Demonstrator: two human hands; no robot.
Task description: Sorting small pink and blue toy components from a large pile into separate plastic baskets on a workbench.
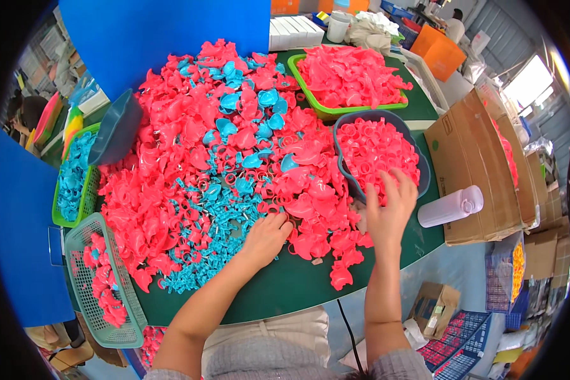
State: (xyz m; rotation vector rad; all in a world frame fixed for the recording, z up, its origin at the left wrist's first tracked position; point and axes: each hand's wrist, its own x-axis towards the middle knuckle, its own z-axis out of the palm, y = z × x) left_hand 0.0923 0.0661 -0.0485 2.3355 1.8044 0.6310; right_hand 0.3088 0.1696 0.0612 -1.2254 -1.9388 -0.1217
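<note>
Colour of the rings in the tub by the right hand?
Pinkish-red rings; best seen in the head view.

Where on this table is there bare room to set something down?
Bare dark-green tabletop shows along the near edge, below the coral-pink plastic pile and right of the left hand, and between the right hand and the pale-lilac cylindrical bottle. It's crowded mid-table, where that pile meets small bright-blue plastic parts.

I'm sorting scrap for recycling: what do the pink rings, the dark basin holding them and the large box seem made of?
Pink rings: probably moulded plastic, smooth and slightly glossy, with even colour and repeated shapes.
Dark basin: likely plastic too, with a smooth, evenly coloured wall.
Large box: apparently cardboard, matte brown with folded edges.
</note>
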